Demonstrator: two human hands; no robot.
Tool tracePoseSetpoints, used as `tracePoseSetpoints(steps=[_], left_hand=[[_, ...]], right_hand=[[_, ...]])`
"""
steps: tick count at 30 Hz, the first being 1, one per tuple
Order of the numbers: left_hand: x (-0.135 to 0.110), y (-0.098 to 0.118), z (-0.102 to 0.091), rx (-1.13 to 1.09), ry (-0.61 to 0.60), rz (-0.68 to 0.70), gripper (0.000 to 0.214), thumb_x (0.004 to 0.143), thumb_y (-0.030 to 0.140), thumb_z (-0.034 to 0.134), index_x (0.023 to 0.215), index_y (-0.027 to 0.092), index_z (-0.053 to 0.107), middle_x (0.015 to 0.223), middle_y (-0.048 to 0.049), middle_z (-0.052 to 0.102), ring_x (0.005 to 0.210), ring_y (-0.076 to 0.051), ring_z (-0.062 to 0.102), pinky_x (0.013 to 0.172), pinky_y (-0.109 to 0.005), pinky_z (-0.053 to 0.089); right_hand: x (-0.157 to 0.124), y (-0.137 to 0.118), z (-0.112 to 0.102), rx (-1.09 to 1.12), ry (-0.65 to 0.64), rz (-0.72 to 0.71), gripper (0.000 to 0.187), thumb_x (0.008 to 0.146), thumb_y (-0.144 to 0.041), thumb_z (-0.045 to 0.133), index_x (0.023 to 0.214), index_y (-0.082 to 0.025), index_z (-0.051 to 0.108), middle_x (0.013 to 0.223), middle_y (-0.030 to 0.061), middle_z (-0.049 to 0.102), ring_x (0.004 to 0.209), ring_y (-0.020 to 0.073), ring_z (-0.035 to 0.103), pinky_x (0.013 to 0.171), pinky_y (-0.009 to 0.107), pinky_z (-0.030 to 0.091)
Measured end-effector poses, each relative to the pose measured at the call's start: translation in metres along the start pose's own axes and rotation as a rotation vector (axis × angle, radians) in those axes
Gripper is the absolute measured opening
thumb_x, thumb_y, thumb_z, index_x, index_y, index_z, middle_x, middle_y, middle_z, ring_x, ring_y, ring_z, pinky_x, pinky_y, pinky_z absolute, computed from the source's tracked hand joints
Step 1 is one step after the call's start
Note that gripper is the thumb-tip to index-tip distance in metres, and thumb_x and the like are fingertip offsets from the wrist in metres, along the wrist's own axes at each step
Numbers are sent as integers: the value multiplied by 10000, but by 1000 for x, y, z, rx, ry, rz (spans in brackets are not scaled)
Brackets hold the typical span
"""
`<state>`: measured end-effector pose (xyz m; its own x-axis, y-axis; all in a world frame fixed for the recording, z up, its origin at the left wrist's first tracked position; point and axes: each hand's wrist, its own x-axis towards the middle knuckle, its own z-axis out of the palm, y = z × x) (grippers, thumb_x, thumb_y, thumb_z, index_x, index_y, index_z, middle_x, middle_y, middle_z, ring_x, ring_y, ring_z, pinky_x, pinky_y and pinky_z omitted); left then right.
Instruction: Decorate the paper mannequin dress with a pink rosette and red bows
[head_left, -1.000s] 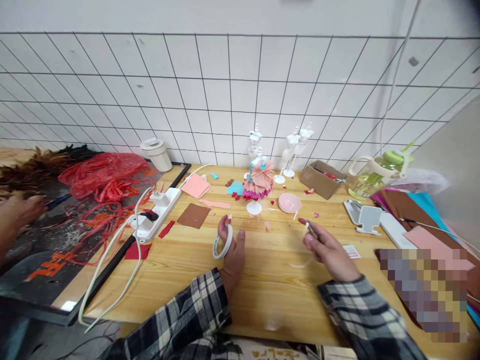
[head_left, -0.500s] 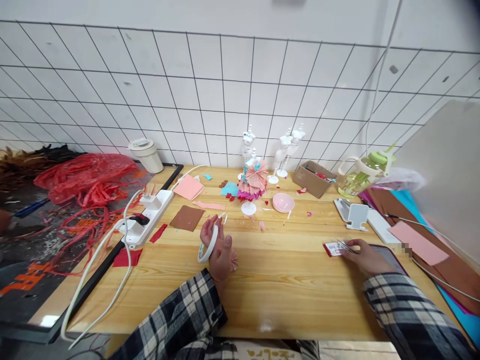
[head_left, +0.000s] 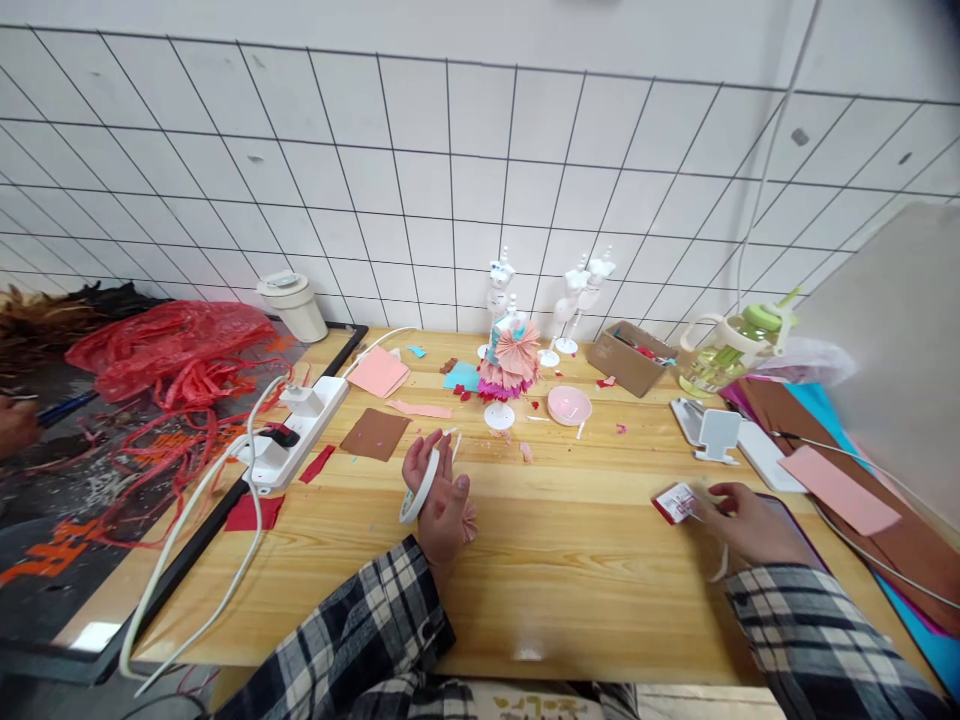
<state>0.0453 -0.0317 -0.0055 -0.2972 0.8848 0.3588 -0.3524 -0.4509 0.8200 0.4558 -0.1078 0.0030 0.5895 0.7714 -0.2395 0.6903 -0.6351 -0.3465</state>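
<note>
My left hand [head_left: 442, 505] is closed, palm turned up, with a roll of white tape [head_left: 421, 488] hanging around its fingers. A short white strip [head_left: 457, 446] stands at the fingertips. Part of a pleated pink paper piece [head_left: 470, 522] shows from beneath that hand. At the right, my right hand [head_left: 754, 525] pinches what look like scissors [head_left: 721, 566]; a white curved handle hangs below and the blades are blurred. A small red and white packet [head_left: 675, 503] lies just left of these fingers. Ahead stands a small white mannequin [head_left: 512, 360] dressed in pleated pink and blue paper.
Bare mannequins [head_left: 574, 295], a pink bowl [head_left: 569, 405] and a cardboard box [head_left: 631, 358] stand toward the wall. A power strip [head_left: 296, 435] with cables lies left. A bottle [head_left: 731, 350] and phone stand [head_left: 718, 435] are right. Another person's hand [head_left: 16, 425] shows far left.
My right hand has shifted slightly right and lifted the scissors off the packet, which has turned a little. My left hand stays nearly still. The other person's hand has come further into view.
</note>
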Motion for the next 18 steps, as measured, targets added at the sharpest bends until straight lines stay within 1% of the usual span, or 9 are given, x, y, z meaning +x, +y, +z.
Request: tracePoseSetpoints(steps=[2, 4, 6, 9, 12, 14, 16, 17, 18], left_hand=[[2, 4, -1, -27, 15, -7, 610, 826, 247, 692, 1330, 270, 350, 1429, -141, 426, 1372, -288, 438, 1182, -549, 259], [7, 12, -3, -52, 33, -11, 621, 815, 229, 704, 1334, 297, 370, 1406, -119, 463, 1345, -277, 476, 1175, -535, 280], [15, 24, -7, -91, 47, -14, 651, 785, 217, 731, 1328, 341, 394, 1371, -82, 509, 1298, -257, 527, 1164, -515, 309], [32, 48, -14, -178, 46, -72, 618, 761, 208, 741, 1294, 350, 461, 1309, -52, 577, 1200, -225, 604, 1139, -468, 365], [44, 73, -23, -228, 4, -193, 541, 803, 217, 686, 1302, 305, 494, 1227, -66, 643, 1092, -208, 662, 1065, -425, 459], [45, 86, -27, -231, -35, -279, 551, 817, 230, 661, 1334, 294, 479, 1197, -79, 667, 999, -203, 694, 979, -421, 527], [41, 95, -30, -207, -87, -353, 576, 813, 249, 655, 1356, 287, 466, 1188, -96, 674, 929, -209, 710, 905, -426, 567], [38, 98, -31, -189, -115, -381, 592, 806, 260, 660, 1363, 285, 460, 1181, -104, 676, 913, -217, 714, 882, -432, 577], [34, 99, -31, -171, -144, -401, 608, 799, 271, 667, 1368, 286, 452, 1170, -109, 678, 910, -229, 716, 871, -441, 580]], right_hand=[[-15, -8, -10, -40, 122, -4, 712, 724, -701, 534, 1152, -134, 582, 1067, 193, 681, 948, 342, 664, 783, 432, 507], [-34, -25, -7, 6, 196, -43, 650, 832, -661, 414, 1248, -178, 541, 1035, 151, 702, 874, 312, 681, 754, 429, 511], [-52, -52, 11, 98, 105, -198, 528, 879, -575, 379, 1243, -236, 556, 994, 99, 723, 828, 271, 688, 755, 397, 518], [-66, -101, 55, 187, -71, -552, 405, 862, -381, 453, 1215, -234, 585, 1132, 86, 705, 1010, 242, 660, 890, 359, 500], [-63, -148, 86, 151, -90, -674, 403, 861, -270, 465, 1230, -185, 602, 1147, 110, 693, 1045, 249, 634, 940, 382, 475], [-64, -176, 90, 165, 54, -667, 400, 836, -261, 528, 1210, -162, 629, 1215, 146, 655, 1131, 289, 583, 1005, 445, 425], [-74, -201, 84, 305, 153, -687, 398, 829, -310, 579, 1194, -164, 644, 1310, 161, 598, 1225, 319, 514, 1058, 498, 369], [-83, -213, 78, 423, 112, -716, 388, 851, -360, 574, 1182, -172, 650, 1298, 153, 608, 1218, 312, 521, 1051, 498, 380], [-94, -225, 72, 544, -19, -748, 386, 877, -423, 551, 1162, -186, 657, 1240, 138, 646, 1155, 293, 568, 1007, 482, 425]])
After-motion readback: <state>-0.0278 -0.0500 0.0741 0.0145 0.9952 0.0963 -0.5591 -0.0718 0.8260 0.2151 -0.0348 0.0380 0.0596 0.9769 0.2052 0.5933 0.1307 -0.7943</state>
